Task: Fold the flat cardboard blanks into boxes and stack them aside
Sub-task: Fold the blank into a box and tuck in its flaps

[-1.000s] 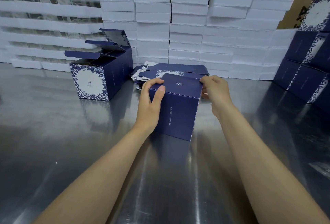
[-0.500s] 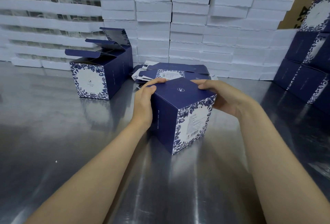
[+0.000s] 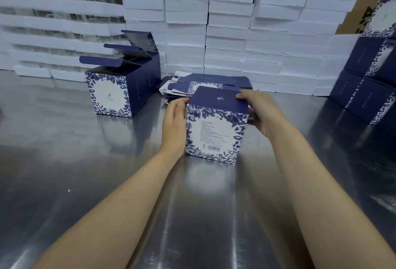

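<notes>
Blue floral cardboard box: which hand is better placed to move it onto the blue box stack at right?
Likely the right hand: it grips the top edge of the blue floral cardboard box, nearest the stack of blue boxes.

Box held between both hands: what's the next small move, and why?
Probably lift the box leftwards to the open-flapped boxes: its upper face is shut, the right hand grips its top edge, the left hand presses its side.

1. Closed box [image 3: 216, 133]: navy top, white front bordered with blue leaf print.
2. Open box [image 3: 111, 95]: same leaf-bordered white front, navy side.
3. Foam stacks [image 3: 235, 32]: white.
4. Tabletop [image 3: 85, 172]: shiny silver-grey.
</notes>
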### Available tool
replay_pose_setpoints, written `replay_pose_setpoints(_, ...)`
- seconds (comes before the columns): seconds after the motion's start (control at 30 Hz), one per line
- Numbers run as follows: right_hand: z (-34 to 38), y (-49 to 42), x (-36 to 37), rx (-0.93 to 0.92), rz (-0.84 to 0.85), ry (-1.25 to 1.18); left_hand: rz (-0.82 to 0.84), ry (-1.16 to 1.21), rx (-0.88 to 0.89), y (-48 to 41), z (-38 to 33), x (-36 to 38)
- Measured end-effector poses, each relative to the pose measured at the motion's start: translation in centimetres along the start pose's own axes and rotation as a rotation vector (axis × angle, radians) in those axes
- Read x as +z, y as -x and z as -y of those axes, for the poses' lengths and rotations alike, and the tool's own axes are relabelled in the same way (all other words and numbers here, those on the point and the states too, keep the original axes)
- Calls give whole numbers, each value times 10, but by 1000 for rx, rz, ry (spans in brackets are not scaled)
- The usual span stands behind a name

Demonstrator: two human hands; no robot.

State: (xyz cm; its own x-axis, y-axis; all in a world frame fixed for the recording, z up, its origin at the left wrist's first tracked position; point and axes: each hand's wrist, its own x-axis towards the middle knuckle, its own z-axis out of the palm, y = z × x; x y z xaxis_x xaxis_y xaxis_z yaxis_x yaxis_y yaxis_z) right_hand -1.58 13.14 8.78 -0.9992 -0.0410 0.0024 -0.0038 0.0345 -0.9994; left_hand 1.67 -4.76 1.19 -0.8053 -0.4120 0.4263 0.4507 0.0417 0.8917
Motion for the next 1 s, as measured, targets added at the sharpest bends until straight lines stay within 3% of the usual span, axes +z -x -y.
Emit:
replay_pose_setpoints(0.17,-1,-5,0,-130,-147,151,36,-71,6,3,1,2)
replay_pose_setpoints(0.33,0,-4,11,-290,-333,476,-51,-282,333,11,-12,11)
replay_pose_setpoints(0.4,1,-1,15,-321,-363,566,11,-203,310,13,-14,14)
replay_pose_setpoints(0.5,7,-2,11,-285,-214,505,83,-21,194,12,-17,12)
replay_pose_setpoints(0.67,4,1,2,-246,79,358,83,52,88,1,-22,3)
replay_pose_setpoints(0.9,-9,3,2,-169,235,174,124,97,38,-4,-26,2)
replay_pose_setpoints(1.0,-13,2,6,-202,177,74,148,93,49,-5,-23,1)
